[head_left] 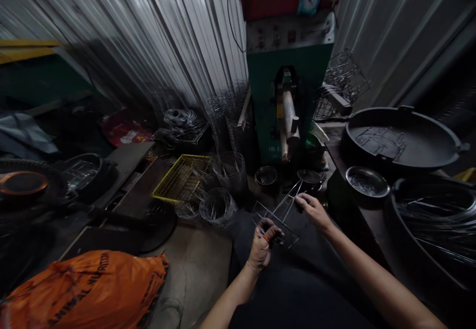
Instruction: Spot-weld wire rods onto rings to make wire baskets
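Both my hands hold a thin wire frame (277,216), a flat piece of bent and welded rods, low in the middle of the view. My left hand (263,246) is curled shut around the frame's near end. My right hand (312,209) pinches its far right end with closed fingers. Just beyond the frame stands a green welding machine (286,100) with a copper electrode arm (289,118) pointing down toward me.
A large black tub (403,138) and a small metal bowl (366,181) sit on the right. Another black tub (431,220) holds wire coils. A yellow wire basket (181,177), round wire cages (218,206) and an orange sack (87,287) lie left.
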Action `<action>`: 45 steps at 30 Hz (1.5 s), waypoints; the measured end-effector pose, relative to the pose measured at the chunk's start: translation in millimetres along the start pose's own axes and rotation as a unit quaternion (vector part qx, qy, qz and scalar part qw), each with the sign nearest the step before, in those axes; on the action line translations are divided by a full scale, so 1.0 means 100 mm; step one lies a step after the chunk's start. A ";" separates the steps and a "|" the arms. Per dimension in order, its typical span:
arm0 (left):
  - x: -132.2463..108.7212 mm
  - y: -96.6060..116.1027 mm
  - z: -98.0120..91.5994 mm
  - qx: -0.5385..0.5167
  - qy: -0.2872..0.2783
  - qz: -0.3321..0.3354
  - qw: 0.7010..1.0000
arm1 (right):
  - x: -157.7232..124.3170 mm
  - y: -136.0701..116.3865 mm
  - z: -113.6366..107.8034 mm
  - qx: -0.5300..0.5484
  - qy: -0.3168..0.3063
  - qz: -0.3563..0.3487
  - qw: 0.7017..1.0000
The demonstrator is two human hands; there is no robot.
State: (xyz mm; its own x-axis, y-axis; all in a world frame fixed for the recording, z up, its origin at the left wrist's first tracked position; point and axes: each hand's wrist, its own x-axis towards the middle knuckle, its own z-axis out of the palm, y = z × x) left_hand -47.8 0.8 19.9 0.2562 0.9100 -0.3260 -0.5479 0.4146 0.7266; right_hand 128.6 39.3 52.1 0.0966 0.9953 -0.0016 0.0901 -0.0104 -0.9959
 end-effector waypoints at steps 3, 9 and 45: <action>0.02 0.02 0.02 -0.001 -0.001 -0.006 1.000 | 0.03 0.00 0.01 0.021 0.001 0.001 1.000; 0.07 0.08 0.10 -0.006 0.001 -0.012 1.000 | 0.11 0.01 0.01 0.067 0.028 0.014 0.997; 0.85 0.47 0.56 0.002 -0.002 0.016 1.000 | 1.02 -0.01 -0.04 0.150 0.125 0.000 0.981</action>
State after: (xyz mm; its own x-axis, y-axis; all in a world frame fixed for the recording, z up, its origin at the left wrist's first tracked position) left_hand -7.4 97.3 59.8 0.2415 0.9226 -0.3008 -0.5520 0.3856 0.7393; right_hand 142.0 140.6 53.5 0.3402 0.9402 -0.0175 -0.2024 0.0551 -0.9777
